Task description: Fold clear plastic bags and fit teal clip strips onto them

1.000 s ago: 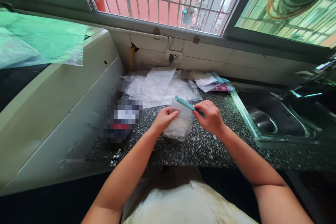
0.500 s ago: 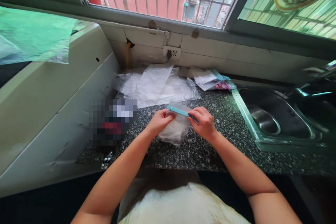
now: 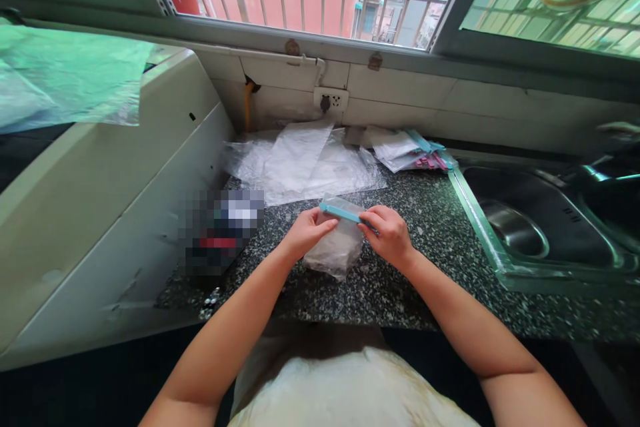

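A small clear plastic bag [image 3: 334,252] rests on the dark speckled counter in front of me; what it contains is hard to make out. Across its upper part runs a light-blue bag clip [image 3: 342,211], with a strip of the bag's mouth showing beyond it. My left hand [image 3: 309,232] is closed on the bag just under the clip's left end, thumb on top. The right end of the clip is pinched between the thumb and fingers of my right hand [image 3: 387,233].
Flat clear plastic bags [image 3: 305,167] are spread behind my hands. Several packets with blue and pink clips [image 3: 420,152] lie at the back right, beside a steel sink [image 3: 530,213]. A pixelated item [image 3: 223,230] stands at left. A socket [image 3: 331,100] is on the wall.
The view has shifted slightly. Both hands keep nearly the same hold on the bag and its clip.
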Action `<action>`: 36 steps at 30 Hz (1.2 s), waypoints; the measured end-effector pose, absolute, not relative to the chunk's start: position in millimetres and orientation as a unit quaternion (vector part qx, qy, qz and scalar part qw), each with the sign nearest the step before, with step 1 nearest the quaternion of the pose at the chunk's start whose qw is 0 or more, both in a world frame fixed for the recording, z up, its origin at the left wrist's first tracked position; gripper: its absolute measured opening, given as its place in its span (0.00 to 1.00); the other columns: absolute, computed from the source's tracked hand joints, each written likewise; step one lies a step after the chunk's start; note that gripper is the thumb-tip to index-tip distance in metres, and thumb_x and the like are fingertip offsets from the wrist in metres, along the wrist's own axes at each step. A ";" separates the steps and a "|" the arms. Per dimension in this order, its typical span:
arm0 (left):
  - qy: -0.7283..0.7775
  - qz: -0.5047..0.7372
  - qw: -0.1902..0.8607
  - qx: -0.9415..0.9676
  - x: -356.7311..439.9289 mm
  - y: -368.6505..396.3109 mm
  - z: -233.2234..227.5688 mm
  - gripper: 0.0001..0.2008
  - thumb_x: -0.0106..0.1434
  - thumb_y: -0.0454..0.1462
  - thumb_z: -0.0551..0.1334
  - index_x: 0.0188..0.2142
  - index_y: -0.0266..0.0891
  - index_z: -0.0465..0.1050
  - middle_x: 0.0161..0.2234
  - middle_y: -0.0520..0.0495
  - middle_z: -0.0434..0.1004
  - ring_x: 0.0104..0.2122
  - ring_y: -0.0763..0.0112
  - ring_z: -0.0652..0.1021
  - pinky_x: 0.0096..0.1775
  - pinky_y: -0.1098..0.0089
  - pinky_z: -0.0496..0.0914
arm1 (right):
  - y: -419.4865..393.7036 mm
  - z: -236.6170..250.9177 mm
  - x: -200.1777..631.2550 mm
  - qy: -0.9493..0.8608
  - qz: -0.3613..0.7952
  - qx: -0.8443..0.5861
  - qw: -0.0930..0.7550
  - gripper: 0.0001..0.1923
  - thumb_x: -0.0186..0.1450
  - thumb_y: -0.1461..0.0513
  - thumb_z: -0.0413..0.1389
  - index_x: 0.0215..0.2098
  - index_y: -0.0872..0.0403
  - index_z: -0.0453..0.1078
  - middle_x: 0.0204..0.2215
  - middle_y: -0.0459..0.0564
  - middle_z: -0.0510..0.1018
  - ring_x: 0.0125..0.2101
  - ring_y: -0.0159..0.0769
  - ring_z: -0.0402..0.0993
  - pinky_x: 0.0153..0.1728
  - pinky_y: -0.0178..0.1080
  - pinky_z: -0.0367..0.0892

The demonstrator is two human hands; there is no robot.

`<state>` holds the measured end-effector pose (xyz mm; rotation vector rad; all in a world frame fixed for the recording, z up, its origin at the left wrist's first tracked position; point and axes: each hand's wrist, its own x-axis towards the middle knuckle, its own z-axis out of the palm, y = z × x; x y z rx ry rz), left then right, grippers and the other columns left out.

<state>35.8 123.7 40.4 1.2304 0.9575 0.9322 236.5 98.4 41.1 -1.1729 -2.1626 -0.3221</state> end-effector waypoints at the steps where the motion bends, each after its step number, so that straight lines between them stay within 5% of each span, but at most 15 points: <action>1: 0.414 0.406 0.616 0.532 35.7 123.8 40.2 0.12 0.46 0.41 0.66 0.28 0.35 0.72 0.25 0.51 0.73 0.26 0.74 0.70 0.32 0.72 0.64 | 98.5 40.8 236.5 -0.825 -0.129 -0.446 0.323 0.09 0.65 0.60 0.51 0.36 0.55 0.71 0.29 0.50 0.75 0.31 0.36 0.70 0.32 0.37 0.65; 8: 0.448 0.412 0.608 0.509 35.6 125.0 39.3 0.23 0.44 0.53 0.67 0.21 0.34 0.68 0.19 0.54 0.65 0.22 0.77 0.65 0.26 0.74 0.58 | 96.5 38.7 234.4 -0.834 -0.120 -0.438 0.314 0.09 0.66 0.61 0.50 0.37 0.54 0.71 0.29 0.51 0.75 0.31 0.36 0.70 0.33 0.37 0.65; 13: 0.418 0.427 0.661 0.454 37.3 126.1 38.4 0.30 0.43 0.61 0.63 0.23 0.33 0.72 0.20 0.49 0.71 0.22 0.73 0.69 0.28 0.72 0.63 | 93.5 40.2 231.3 -0.840 -0.106 -0.430 0.313 0.08 0.65 0.62 0.50 0.37 0.54 0.71 0.29 0.51 0.74 0.32 0.35 0.70 0.34 0.37 0.67; 36: 0.448 0.413 0.654 0.448 39.2 126.0 42.7 0.29 0.44 0.61 0.62 0.18 0.34 0.69 0.17 0.49 0.70 0.19 0.74 0.67 0.25 0.71 0.63 | 89.7 38.6 228.9 -0.846 -0.148 -0.412 0.306 0.11 0.64 0.58 0.52 0.27 0.54 0.69 0.22 0.48 0.71 0.26 0.33 0.65 0.29 0.35 0.59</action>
